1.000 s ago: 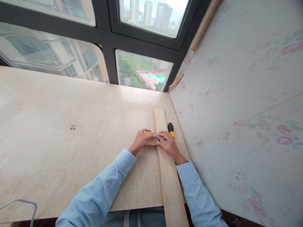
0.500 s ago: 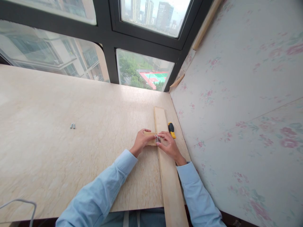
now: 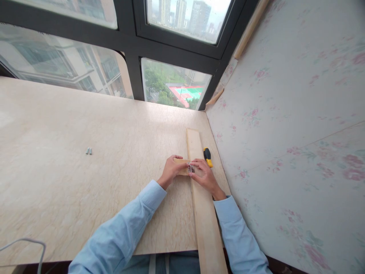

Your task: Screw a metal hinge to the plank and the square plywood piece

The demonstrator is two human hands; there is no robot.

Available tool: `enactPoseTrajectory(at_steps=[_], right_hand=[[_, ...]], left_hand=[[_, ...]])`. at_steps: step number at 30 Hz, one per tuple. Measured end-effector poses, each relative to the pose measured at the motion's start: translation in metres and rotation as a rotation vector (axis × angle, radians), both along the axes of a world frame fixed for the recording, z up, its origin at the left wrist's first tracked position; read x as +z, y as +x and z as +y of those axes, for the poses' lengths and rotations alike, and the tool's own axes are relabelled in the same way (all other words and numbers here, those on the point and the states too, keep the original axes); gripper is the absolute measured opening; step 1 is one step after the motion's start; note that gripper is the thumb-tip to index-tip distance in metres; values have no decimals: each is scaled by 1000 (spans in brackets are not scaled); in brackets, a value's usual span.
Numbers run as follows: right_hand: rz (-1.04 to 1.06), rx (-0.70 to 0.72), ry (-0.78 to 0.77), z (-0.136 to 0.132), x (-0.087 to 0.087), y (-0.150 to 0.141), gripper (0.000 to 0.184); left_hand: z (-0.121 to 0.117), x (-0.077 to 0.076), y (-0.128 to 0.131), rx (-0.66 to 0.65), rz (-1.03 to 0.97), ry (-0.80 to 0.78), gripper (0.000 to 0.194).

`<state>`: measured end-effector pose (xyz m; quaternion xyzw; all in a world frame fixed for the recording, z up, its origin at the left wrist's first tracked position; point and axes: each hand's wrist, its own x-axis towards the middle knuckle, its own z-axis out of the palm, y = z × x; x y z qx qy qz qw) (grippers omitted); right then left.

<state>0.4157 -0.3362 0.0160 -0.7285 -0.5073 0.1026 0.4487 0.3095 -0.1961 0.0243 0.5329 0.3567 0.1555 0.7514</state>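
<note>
At one long board (image 3: 207, 220), left fingers (image 3: 181, 166) grip one block (image 3: 183, 172), right fingers (image 3: 198, 164) one hinge (image 3: 191, 168).

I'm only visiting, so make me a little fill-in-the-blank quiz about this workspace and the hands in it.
1. Counting the small screws lying on the tabletop gives ____.
2. The tool beside the long board is black and ____.
3. The metal hinge lies at the fingers of the left hand and the ____ hand.
4. The wall is patterned with pink ____.

Missing words: two; yellow; right; flowers.
</note>
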Motion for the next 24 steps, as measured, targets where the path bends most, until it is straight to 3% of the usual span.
enactPoseTrajectory(at_steps=[17,24], right_hand=[[55,-4,-42,-1,3,-1,32],[258,27,-221,0,9,19,45]], left_hand=[[0,-10,3,19,-37,56,43],[-3,-17,3,50,-28,69,40]])
